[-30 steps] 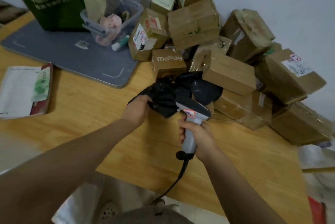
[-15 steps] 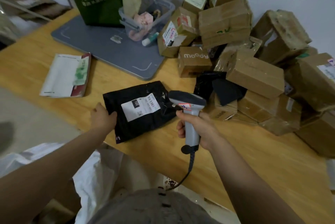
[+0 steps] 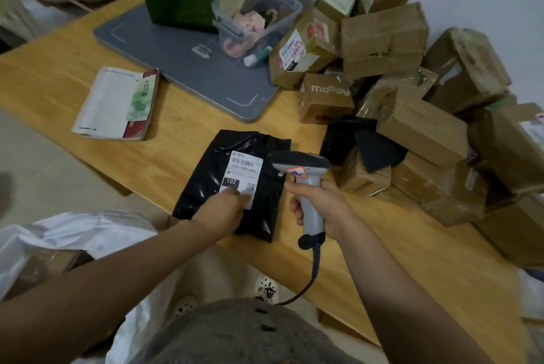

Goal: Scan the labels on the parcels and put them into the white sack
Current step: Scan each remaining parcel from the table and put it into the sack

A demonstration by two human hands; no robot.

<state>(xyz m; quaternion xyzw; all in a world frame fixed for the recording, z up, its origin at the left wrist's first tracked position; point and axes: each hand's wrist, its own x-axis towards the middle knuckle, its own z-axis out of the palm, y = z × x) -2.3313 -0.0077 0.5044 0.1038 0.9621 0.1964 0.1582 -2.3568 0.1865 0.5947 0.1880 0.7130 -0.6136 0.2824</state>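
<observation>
Since 0.5 s ago the black parcel [image 3: 206,175] has turned on the table [image 3: 412,260], near its front edge. Left hand [image 3: 225,210] has shifted onto the label [image 3: 244,169], marked 102, with fingers pressing flat on its lower end. Right hand [image 3: 321,207] is curled round the scanner [image 3: 300,162] handle, head just beside the label. White sack [image 3: 88,234] sits lower left. Cardboard boxes [image 3: 421,128] are piled at right.

The black parcel [image 3: 203,181] is glossy, crinkled plastic with a matt paper label [image 3: 245,168], the table [image 3: 164,157] under it smooth varnished wood, my scanner [image 3: 300,162] beside it matt grey plastic, the boxes [image 3: 421,128] beyond it brown cardboard.
</observation>
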